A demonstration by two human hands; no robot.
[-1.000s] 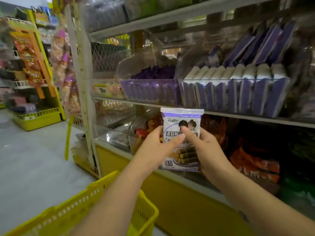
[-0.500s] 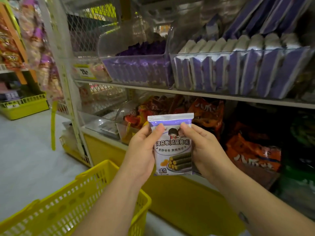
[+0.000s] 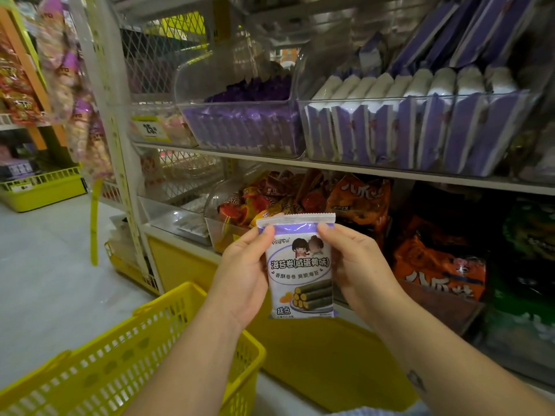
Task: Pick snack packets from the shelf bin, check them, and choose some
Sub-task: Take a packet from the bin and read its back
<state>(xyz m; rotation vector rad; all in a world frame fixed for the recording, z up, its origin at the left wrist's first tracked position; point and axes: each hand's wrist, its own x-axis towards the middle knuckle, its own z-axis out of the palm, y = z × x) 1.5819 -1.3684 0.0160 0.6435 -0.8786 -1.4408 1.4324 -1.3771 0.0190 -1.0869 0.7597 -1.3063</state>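
Purple and white, the snack packet (image 3: pixel 300 265) stands upright before the lower shelf, up and right of the yellow basket (image 3: pixel 135 364). The left hand (image 3: pixel 243 283) pinches its left edge, thumb on the front, and the right hand (image 3: pixel 357 271) pinches the right edge likewise, so each grip is closed on the packet. Farther up, clear bins (image 3: pixel 240 130) hold purple packets, and orange bags (image 3: pixel 438 265) lie to the right.

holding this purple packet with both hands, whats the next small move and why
Probably turn the packet over to check its back: the left hand and right hand grip its side edges, and only the printed front faces the camera.
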